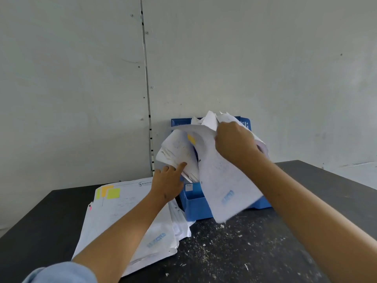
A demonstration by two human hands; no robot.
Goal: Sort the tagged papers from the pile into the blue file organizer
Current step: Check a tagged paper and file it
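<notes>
A blue file organizer point(196, 207) stands at the back of the dark table, stuffed with bent white papers point(179, 152); one of them carries a yellow tag point(191, 138). My right hand point(234, 141) grips a white sheet point(226, 188) by its top edge, and the sheet hangs down over the organizer's front. My left hand point(168, 182) touches the lower edge of the papers in the organizer with its forefinger stretched out. To the left, the pile of papers point(124, 217) lies flat on the table, its top sheet bearing yellow and orange tags point(109, 193).
The dark table point(255, 252) is strewn with small white scraps in front of the organizer. A pale wall point(81, 78) rises right behind the table. The table's right edge runs back at an angle.
</notes>
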